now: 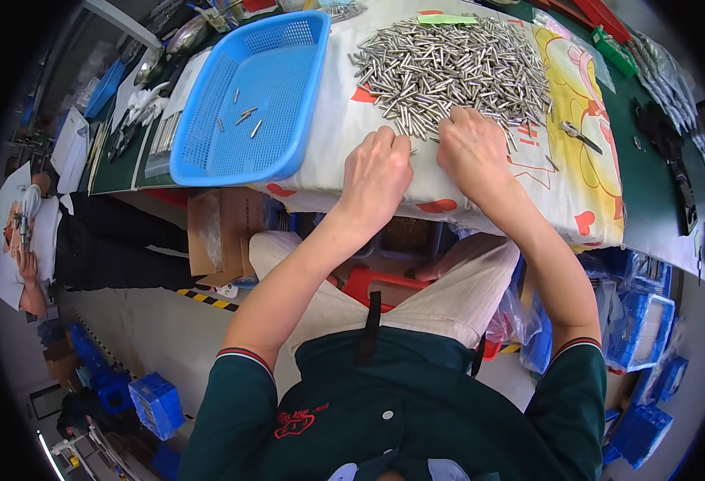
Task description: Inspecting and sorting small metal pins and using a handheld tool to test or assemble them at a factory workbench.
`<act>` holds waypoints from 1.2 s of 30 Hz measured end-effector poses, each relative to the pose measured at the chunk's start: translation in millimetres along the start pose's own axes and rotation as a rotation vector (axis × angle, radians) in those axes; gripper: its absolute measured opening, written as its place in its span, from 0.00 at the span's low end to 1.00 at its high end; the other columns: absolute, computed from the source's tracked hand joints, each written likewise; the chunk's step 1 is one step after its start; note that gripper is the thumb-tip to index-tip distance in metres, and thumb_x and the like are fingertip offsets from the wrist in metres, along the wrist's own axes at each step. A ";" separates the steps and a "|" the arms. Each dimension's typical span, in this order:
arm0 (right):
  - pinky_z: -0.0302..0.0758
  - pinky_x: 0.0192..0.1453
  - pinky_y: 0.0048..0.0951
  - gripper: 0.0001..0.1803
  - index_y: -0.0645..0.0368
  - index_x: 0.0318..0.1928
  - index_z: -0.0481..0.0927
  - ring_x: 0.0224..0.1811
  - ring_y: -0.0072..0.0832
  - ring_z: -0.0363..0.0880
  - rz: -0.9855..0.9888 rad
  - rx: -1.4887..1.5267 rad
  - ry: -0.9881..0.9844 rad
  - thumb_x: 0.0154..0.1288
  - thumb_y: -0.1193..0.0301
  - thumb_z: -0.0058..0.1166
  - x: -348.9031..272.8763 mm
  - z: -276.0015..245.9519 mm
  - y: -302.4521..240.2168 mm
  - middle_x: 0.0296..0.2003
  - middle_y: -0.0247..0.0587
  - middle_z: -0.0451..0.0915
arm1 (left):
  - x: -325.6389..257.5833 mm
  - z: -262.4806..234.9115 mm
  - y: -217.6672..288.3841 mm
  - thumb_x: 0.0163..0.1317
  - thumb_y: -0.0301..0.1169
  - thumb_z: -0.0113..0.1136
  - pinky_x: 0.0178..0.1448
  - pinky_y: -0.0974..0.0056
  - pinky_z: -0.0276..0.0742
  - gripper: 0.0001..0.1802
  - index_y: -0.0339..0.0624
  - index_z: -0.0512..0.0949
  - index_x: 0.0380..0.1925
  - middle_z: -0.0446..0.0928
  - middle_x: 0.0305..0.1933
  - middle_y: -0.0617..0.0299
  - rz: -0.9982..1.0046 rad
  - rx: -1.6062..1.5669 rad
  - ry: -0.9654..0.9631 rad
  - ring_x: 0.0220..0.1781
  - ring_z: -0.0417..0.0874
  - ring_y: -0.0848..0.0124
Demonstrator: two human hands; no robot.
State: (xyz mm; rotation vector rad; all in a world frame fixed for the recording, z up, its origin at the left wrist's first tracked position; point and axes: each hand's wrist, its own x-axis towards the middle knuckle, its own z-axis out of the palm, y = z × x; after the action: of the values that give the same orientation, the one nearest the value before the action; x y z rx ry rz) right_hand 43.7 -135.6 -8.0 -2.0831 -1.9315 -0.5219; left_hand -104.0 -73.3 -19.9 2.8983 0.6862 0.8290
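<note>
Head view: two hands work at the near edge of one big heap of metal pins [457, 68] at twelve o'clock. Left hand [376, 172] is curled, right hand [473, 148] rests fingers-down on pins; whether either pinches one, I cannot tell. One blue basket [288, 152] at ten o'clock holds about six pins.

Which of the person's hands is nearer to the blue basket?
The left hand. It rests on the cloth just right of the blue basket, while the right hand lies farther right, at the edge of the pile of metal pins.
</note>
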 end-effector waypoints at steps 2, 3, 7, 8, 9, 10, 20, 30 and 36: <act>0.71 0.31 0.35 0.03 0.60 0.20 0.75 0.29 0.36 0.75 0.083 0.162 0.071 0.43 0.74 0.54 -3.6 -0.7 -2.4 0.24 0.40 0.73 | 0.9 3.5 -3.6 0.43 0.19 0.57 0.32 0.60 0.75 0.04 0.32 0.73 0.22 0.72 0.26 0.50 -0.135 -0.449 0.115 0.28 0.77 0.60; 0.71 0.30 0.35 0.03 0.60 0.21 0.75 0.28 0.36 0.75 0.162 0.328 0.134 0.44 0.74 0.54 -7.0 -1.4 -4.8 0.24 0.40 0.74 | -2.6 4.0 -2.8 0.49 0.20 0.57 0.31 0.65 0.74 0.05 0.31 0.72 0.26 0.74 0.29 0.55 -0.273 -0.624 0.070 0.28 0.78 0.68; 0.67 0.27 0.24 0.04 0.61 0.25 0.74 0.22 0.23 0.69 0.295 0.854 0.324 0.46 0.78 0.57 -19.3 0.2 -19.9 0.23 0.35 0.72 | -3.9 7.2 0.5 0.56 0.21 0.55 0.34 0.70 0.75 0.05 0.31 0.72 0.32 0.75 0.31 0.60 -0.527 -1.257 0.072 0.29 0.79 0.75; 0.70 0.27 0.26 0.05 0.62 0.25 0.75 0.23 0.28 0.71 0.335 0.900 0.317 0.45 0.78 0.57 -22.2 1.9 -23.4 0.23 0.38 0.73 | -2.7 7.8 2.4 0.58 0.22 0.53 0.35 0.72 0.76 0.05 0.31 0.71 0.33 0.75 0.31 0.61 -0.523 -1.365 0.066 0.31 0.78 0.77; 0.70 0.27 0.26 0.05 0.62 0.25 0.75 0.23 0.28 0.71 0.351 0.927 0.321 0.45 0.78 0.57 -24.9 5.1 -26.6 0.23 0.38 0.73 | -2.1 8.3 3.8 0.60 0.22 0.52 0.36 0.73 0.76 0.05 0.31 0.70 0.35 0.75 0.32 0.63 -0.518 -1.472 0.059 0.32 0.77 0.79; 0.70 0.27 0.25 0.05 0.63 0.25 0.75 0.23 0.27 0.71 0.366 0.955 0.325 0.45 0.78 0.57 -25.9 7.4 -29.1 0.23 0.38 0.73 | -2.7 8.3 3.8 0.60 0.22 0.52 0.36 0.73 0.76 0.05 0.31 0.70 0.35 0.75 0.32 0.63 -0.516 -1.473 0.057 0.32 0.77 0.79; 0.69 0.26 0.21 0.04 0.63 0.27 0.77 0.21 0.22 0.70 0.458 1.064 0.253 0.48 0.77 0.58 -28.1 11.8 -30.4 0.22 0.36 0.74 | -1.4 4.7 0.9 0.60 0.22 0.51 0.37 0.72 0.78 0.06 0.30 0.71 0.36 0.78 0.30 0.59 -0.622 -1.477 -0.061 0.31 0.79 0.76; 0.67 0.26 0.19 0.05 0.65 0.27 0.77 0.22 0.18 0.69 0.486 1.157 0.188 0.50 0.77 0.58 -25.9 9.9 -28.6 0.22 0.34 0.73 | -1.1 2.3 -1.4 0.60 0.22 0.51 0.38 0.71 0.79 0.08 0.29 0.75 0.37 0.79 0.32 0.58 -0.666 -1.551 -0.048 0.31 0.81 0.74; 0.67 0.26 0.19 0.05 0.65 0.28 0.77 0.22 0.18 0.69 0.459 1.116 0.197 0.50 0.77 0.59 -26.5 8.9 -29.7 0.22 0.35 0.74 | -3.0 2.4 -0.8 0.59 0.24 0.55 0.38 0.71 0.79 0.09 0.30 0.75 0.38 0.79 0.32 0.58 -0.666 -1.547 -0.022 0.32 0.80 0.75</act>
State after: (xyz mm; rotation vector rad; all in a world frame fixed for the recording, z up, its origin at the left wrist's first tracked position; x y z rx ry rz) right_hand 13.5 -153.3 -28.9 -1.5107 -1.1023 0.3785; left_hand -105.4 -73.7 -23.6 1.1930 0.5269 0.6885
